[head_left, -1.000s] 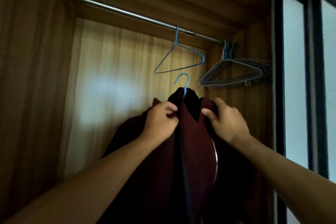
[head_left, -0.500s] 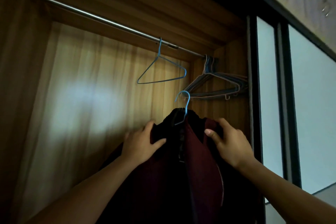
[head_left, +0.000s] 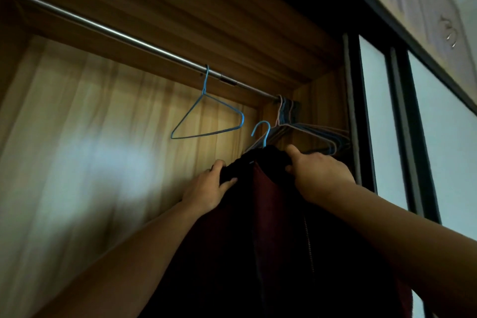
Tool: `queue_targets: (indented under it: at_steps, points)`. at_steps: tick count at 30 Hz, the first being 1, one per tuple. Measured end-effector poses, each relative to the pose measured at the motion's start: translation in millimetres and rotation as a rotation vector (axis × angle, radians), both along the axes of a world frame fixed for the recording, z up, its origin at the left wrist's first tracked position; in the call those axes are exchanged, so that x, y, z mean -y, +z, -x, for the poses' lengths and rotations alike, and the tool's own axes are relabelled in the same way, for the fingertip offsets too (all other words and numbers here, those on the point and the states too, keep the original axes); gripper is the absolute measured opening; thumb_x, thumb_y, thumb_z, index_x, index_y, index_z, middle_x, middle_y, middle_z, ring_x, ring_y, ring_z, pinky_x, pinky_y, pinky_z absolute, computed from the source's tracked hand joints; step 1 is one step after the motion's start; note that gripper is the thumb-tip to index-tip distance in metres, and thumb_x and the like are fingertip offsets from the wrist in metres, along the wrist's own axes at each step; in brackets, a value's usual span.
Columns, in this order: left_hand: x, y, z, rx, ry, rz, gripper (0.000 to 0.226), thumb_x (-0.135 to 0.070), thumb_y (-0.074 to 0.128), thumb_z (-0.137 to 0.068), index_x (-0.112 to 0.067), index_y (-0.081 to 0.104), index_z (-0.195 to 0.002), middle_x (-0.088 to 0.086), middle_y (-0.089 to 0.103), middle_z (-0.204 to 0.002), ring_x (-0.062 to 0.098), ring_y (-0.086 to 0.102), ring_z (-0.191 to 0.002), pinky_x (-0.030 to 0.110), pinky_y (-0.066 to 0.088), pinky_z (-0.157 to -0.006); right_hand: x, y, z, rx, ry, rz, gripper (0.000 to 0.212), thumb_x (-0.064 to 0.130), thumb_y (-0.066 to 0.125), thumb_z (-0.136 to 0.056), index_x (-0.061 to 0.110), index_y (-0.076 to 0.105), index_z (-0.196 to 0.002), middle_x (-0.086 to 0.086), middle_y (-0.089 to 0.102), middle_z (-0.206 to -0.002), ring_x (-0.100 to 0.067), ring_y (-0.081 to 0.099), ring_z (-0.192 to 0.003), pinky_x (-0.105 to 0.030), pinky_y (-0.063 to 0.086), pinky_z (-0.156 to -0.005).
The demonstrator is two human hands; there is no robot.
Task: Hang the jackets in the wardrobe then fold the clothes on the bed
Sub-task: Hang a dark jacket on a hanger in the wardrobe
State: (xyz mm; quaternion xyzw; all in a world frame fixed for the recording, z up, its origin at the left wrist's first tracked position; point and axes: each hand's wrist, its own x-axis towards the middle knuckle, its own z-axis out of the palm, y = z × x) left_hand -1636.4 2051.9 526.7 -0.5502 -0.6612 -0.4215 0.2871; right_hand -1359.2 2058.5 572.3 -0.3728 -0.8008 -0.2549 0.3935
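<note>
Two bare arms reach up from the bottom of the view. Between them is a dark red jacket with a black collar. It sits on a blue hanger and is held up inside the wardrobe. The left hand grips one side of the collar and the right hand grips the other, fingers curled over the top. The hanger's hook pokes up under the rail, not touching it. Farther back, an empty hanger hangs on the rail, with a bunch of hangers at the right end.
</note>
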Motion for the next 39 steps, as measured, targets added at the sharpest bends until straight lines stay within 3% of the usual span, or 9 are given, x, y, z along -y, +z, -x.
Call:
queue_targets:
  at_steps: [5, 10, 18, 24, 26, 30, 33, 36, 39]
  points:
    - [-44.8, 32.8, 16.2, 0.017, -0.013, -0.090, 0.039, -0.058, 0.049, -0.096, -0.034, 0.037, -0.123, 0.002, 0.067, -0.107, 0.025, 0.066, -0.089, 0.045, 0.055, -0.077, -34.6, 39.5, 24.6, 0.043, -0.079, -0.137, 0.042, 0.024, 0.045, -0.104, 0.030, 0.030, -0.143, -0.008, 0.066, -0.100, -0.033, 0.065, -0.090, -0.036, 0.037, -0.053]
    - [-68.1, 82.6, 27.8, 0.011, 0.009, -0.198, 0.038, -0.056, 0.049, -0.097, -0.032, 0.037, -0.125, 0.003, 0.066, -0.108, 0.027, 0.064, -0.094, 0.046, 0.054, -0.079, -54.6, 92.1, 43.6, 0.000, -0.088, -0.278, 0.036, 0.022, 0.048, -0.104, 0.026, 0.036, -0.137, -0.001, 0.046, -0.080, -0.028, 0.056, -0.079, -0.037, 0.036, -0.054]
    - [-77.5, 156.4, 49.8, -0.032, 0.049, -0.317, 0.033, -0.051, 0.050, -0.098, -0.032, 0.037, -0.121, 0.003, 0.064, -0.108, 0.028, 0.064, -0.092, 0.051, 0.055, -0.077, -65.5, 151.8, 61.2, -0.079, -0.129, -0.395, 0.029, 0.024, 0.045, -0.105, 0.026, 0.037, -0.133, -0.002, 0.051, -0.075, -0.022, 0.051, -0.066, -0.036, 0.039, -0.052]
    - [-89.2, 188.2, 49.8, -0.026, 0.050, -0.267, 0.035, -0.046, 0.052, -0.099, -0.028, 0.041, -0.128, 0.004, 0.063, -0.114, 0.031, 0.063, -0.101, 0.051, 0.054, -0.084, -72.8, 177.3, 72.5, -0.098, -0.158, -0.334, 0.038, 0.026, 0.045, -0.106, 0.028, 0.035, -0.143, -0.004, 0.055, -0.083, -0.026, 0.060, -0.078, -0.039, 0.050, -0.061]
    - [-90.3, 195.8, 48.8, -0.015, 0.001, -0.236, 0.034, -0.040, 0.054, -0.100, -0.023, 0.043, -0.127, 0.008, 0.062, -0.117, 0.034, 0.062, -0.107, 0.052, 0.053, -0.088, -75.4, 184.3, 76.0, -0.110, -0.175, -0.323, 0.039, 0.027, 0.046, -0.105, 0.028, 0.036, -0.143, -0.003, 0.053, -0.083, -0.027, 0.060, -0.081, -0.039, 0.049, -0.061]
    - [-84.8, 186.3, 53.1, 0.017, 0.125, -0.189, 0.038, -0.050, 0.049, -0.100, -0.030, 0.040, -0.131, 0.005, 0.059, -0.125, 0.033, 0.061, -0.109, 0.050, 0.052, -0.085, -80.4, 184.2, 87.5, -0.103, -0.165, -0.286, 0.039, 0.030, 0.047, -0.105, 0.028, 0.036, -0.142, -0.003, 0.050, -0.082, -0.027, 0.056, -0.082, -0.038, 0.042, -0.059]
    - [-86.4, 160.9, 55.8, 0.046, 0.117, -0.126, 0.042, -0.051, 0.048, -0.100, -0.031, 0.038, -0.135, 0.005, 0.059, -0.129, 0.032, 0.060, -0.114, 0.049, 0.051, -0.089, -89.9, 163.8, 94.5, -0.087, -0.104, -0.215, 0.036, 0.038, 0.040, -0.106, 0.028, 0.037, -0.141, -0.007, 0.060, -0.104, -0.030, 0.061, -0.096, -0.039, 0.040, -0.065]
    - [-87.1, 140.6, 49.9, 0.055, 0.095, -0.164, 0.038, -0.048, 0.048, -0.100, -0.030, 0.041, -0.132, 0.004, 0.060, -0.127, 0.031, 0.059, -0.113, 0.047, 0.049, -0.089, -101.8, 137.2, 95.4, -0.145, -0.115, -0.250, 0.041, 0.044, 0.027, -0.107, 0.028, 0.029, -0.145, -0.015, 0.052, -0.127, -0.034, 0.056, -0.109, -0.042, 0.043, -0.071]
    - [-83.0, 129.4, 40.4, 0.157, 0.057, -0.295, 0.040, -0.049, 0.054, -0.096, -0.032, 0.043, -0.130, 0.000, 0.059, -0.128, 0.029, 0.056, -0.118, 0.048, 0.046, -0.095, -107.8, 116.9, 96.7, -0.176, -0.268, -0.384, 0.051, 0.045, 0.021, -0.105, 0.028, 0.022, -0.153, -0.017, 0.038, -0.141, -0.036, 0.040, -0.126, -0.051, 0.038, -0.094]
